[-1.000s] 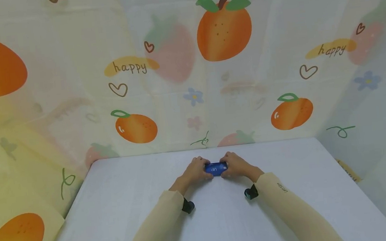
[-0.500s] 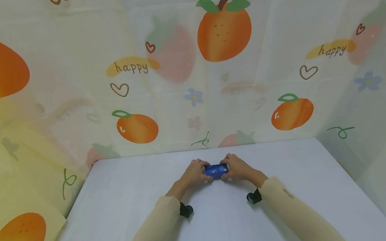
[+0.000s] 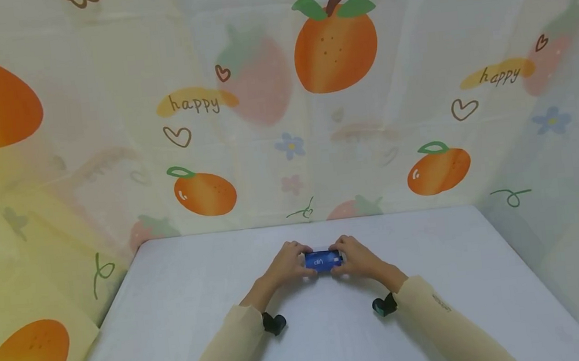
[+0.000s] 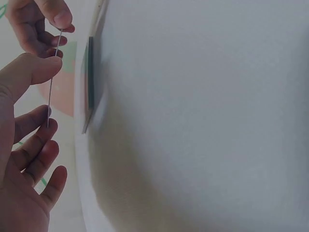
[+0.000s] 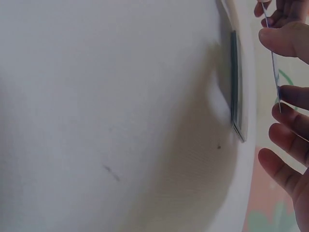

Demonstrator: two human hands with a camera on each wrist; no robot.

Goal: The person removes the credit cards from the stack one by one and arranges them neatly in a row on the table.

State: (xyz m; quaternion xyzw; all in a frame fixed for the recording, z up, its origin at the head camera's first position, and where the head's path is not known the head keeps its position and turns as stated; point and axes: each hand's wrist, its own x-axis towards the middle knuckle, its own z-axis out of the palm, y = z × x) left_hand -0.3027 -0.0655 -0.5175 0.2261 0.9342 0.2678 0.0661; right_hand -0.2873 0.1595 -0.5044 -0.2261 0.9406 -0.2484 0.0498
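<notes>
A blue card [image 3: 322, 261] with "VIP" lettering, upside down in the head view, is held level between my two hands. My left hand [image 3: 288, 263] pinches its left end between thumb and fingers. At the opposite end, my right hand [image 3: 355, 257] pinches it likewise. Seen edge-on in the left wrist view, the card [image 4: 51, 84] is a thin line raised off the table. Beneath it, apart from it, lies a thin flat stack [image 4: 90, 72] with dark edges, also visible in the right wrist view as a stack [image 5: 234, 82]. The card mostly hides that stack from the head camera.
The white table [image 3: 177, 319] reaches back to a fruit-printed cloth [image 3: 262, 165] hanging behind it, with more cloth on both sides. A black wrist camera [image 3: 274, 323] sits under the left wrist, and another camera [image 3: 384, 305] under the right one.
Both hands have drawn slightly toward me with the card, which looks a little larger in the head view. The wrists have spread somewhat apart. The grip on both ends is kept.
</notes>
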